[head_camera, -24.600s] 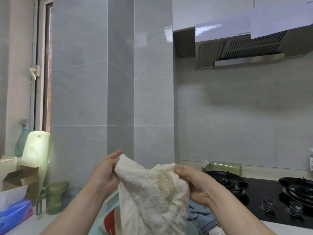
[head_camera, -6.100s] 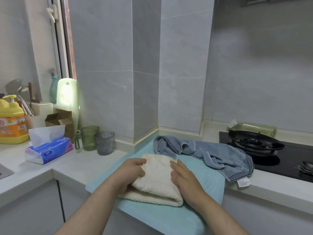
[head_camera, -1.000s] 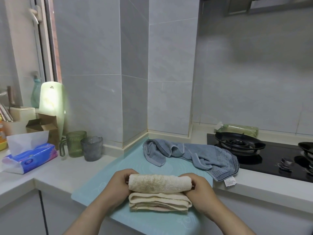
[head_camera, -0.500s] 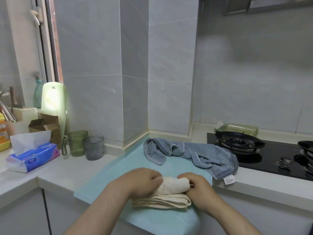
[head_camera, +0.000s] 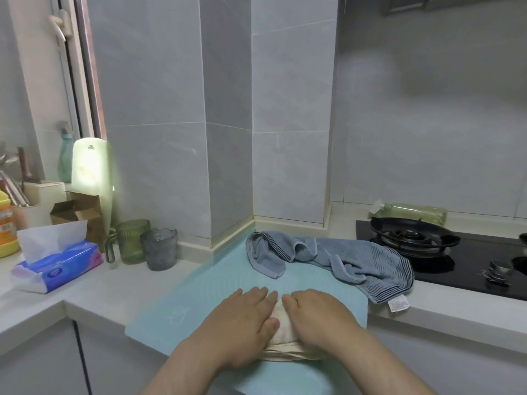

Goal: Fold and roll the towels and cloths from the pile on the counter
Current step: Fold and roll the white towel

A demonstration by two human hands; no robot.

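Your left hand (head_camera: 242, 323) and right hand (head_camera: 316, 317) lay palm-down, side by side, with fingers nearly straight. They pressed flat on the fluffy cream towel (head_camera: 281, 326) and gripped nothing. The towel sat under them as a thick folded bundle, its layered edges showing at the near side, on the smooth pale-blue mat (head_camera: 199, 292) at the desk's (head_camera: 108, 289) front. Behind it lay a crumpled blue-grey towel (head_camera: 328, 258), ribbed with dark stripes.
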